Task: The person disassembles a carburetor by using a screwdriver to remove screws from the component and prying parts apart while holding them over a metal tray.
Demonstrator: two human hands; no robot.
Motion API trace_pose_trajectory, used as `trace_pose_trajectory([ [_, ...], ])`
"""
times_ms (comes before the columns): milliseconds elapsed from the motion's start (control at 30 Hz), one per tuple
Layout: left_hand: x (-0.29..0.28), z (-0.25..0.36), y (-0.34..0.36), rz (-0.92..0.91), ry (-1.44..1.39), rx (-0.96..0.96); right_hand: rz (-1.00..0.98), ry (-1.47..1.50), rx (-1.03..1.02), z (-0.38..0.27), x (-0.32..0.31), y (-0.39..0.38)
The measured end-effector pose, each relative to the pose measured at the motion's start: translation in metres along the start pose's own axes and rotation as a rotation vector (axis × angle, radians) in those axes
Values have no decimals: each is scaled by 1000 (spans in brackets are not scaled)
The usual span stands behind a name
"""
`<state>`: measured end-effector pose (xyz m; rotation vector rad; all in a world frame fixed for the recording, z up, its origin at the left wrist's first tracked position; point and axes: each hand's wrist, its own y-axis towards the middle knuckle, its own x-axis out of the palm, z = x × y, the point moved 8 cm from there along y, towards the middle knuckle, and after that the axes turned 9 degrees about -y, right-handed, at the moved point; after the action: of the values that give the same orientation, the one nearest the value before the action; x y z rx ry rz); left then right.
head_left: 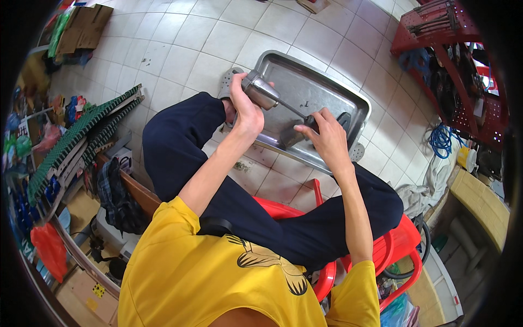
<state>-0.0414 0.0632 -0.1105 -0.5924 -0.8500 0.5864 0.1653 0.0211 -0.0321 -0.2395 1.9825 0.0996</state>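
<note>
My left hand (246, 109) is wrapped round a shiny metal cylindrical part (262, 91), held above the left side of a shallow metal tray (313, 65). A screwdriver is in my right hand (330, 136). Its thin shaft (293, 110) slants up and left, and its tip meets the near end of the cylinder. The dark handle is mostly covered by my fingers. Beneath and beside my right hand are a dark grey piece (291, 137) and a black piece (344, 121) in the tray. Small dark specks lie on the tray's floor.
A red plastic chair (400, 245) is under me. Red perforated metal shelving (430, 32) with tools stands at the right, near a coiled blue cable (442, 140). Green-and-black patterned strips (81, 131) and clutter fill the left. Cardboard (84, 30) stands far left on the tiled floor.
</note>
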Motion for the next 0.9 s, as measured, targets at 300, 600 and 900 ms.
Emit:
trace_pose_trajectory([
  [300,-12,5,10,17,-41,52,-380,509,246,0,14,-8],
  [600,-5,4,6,-8,-29,65,-236,343,168,12,10,1],
  [900,-5,5,5,-5,-38,29,-441,642,280,0,27,-11],
])
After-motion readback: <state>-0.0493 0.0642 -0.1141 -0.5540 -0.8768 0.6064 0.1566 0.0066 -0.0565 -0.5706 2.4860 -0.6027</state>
